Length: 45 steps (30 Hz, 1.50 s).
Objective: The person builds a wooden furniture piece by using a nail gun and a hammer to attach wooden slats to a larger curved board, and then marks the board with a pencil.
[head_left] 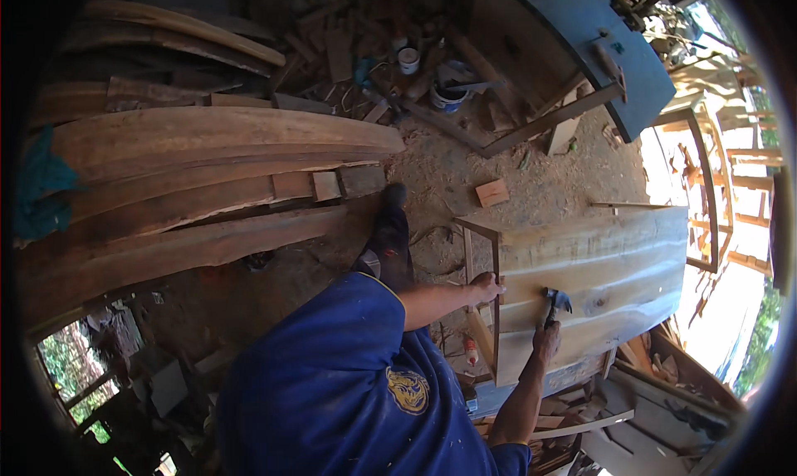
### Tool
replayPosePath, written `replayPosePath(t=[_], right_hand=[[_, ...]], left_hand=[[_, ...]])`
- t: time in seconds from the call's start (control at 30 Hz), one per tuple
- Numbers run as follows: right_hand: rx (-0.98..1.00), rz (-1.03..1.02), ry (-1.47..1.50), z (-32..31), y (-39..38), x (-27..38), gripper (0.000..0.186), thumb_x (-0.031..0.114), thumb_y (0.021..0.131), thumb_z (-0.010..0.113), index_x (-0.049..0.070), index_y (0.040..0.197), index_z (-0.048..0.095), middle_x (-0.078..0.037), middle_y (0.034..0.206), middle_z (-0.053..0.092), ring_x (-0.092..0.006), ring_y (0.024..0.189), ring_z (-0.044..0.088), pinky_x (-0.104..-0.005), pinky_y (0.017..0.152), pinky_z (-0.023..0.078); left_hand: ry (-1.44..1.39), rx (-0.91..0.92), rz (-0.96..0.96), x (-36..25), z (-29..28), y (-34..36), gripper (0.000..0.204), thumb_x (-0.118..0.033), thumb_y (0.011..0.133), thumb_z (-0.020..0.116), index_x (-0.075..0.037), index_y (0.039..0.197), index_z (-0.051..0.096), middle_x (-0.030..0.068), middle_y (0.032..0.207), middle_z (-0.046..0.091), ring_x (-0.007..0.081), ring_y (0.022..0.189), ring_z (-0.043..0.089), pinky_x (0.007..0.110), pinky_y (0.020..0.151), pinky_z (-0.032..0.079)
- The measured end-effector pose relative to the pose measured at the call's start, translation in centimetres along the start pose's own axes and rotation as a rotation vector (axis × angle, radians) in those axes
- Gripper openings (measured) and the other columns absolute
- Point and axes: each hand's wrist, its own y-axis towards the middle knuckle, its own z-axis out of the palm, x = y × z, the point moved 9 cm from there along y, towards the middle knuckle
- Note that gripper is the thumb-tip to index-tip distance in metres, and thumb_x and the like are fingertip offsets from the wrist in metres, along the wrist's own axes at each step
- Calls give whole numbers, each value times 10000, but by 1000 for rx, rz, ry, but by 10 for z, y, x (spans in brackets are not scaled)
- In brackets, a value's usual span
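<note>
A wooden cabinet-like box (598, 268) with a broad smooth panel on top stands to the right of my body. My left hand (487, 288) is closed at the near edge of this box, its fingers at the frame beside the panel. Whether a small piece such as a nail is between the fingertips cannot be made out. In my right hand (546, 341) is a claw hammer (557, 299), gripped by its handle. The dark hammer head is over the panel, a short way right of my left hand. Contact between head and panel is unclear.
Long thick planks (224, 136) are stacked on the left. A small wood block (492, 193) lies on the shavings-covered floor. Farther off are a bucket (449, 98), a blue-topped table (598, 44) and scrap wood. A white bottle (471, 351) with a red part stands near the box.
</note>
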Motion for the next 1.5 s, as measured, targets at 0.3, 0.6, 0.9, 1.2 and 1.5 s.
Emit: replayPosePath(t=[0.3,0.6,0.9,1.2,1.5], right_hand=[[-38,-378,93,-7,-27,144,534,158,841,749,56,1332,565,-234,1300,543,-432,1220,519,-517,1032,429],[-62,-336,93,5,-28,133,626,225,818,782,53,1377,557,-252,1412,503,-423,1332,453,-500,1112,384],[-97,-242,1102,-81,-83,89,433,129,926,709,12,1331,611,-187,1214,663,-257,1092,670,-368,939,541],[-1016,-853,1080,-411,-318,-6,610,530,949,653,-10,1230,623,-167,1026,689,-235,929,646,-366,817,549],[-263,-296,974,-471,-317,98,454,414,951,694,24,1161,595,-111,984,685,-205,845,649,-310,735,569]], left_hand=[[-28,130,-58,-9,-7,-2,234,-226,856,774,-11,921,707,63,752,694,162,632,667,334,598,528],[-435,94,-80,-30,-37,-2,200,-225,879,760,-33,900,705,47,789,694,131,632,628,303,543,482],[-523,147,-194,-29,-51,2,185,-275,948,717,-124,1009,629,21,848,664,146,726,666,303,623,524],[-146,414,-405,-51,-69,10,250,-369,1016,623,-125,1068,620,40,972,698,161,797,684,348,696,555],[1018,1244,-295,-150,10,-16,341,-397,1025,585,-69,1047,675,40,894,676,121,815,651,307,679,523]])
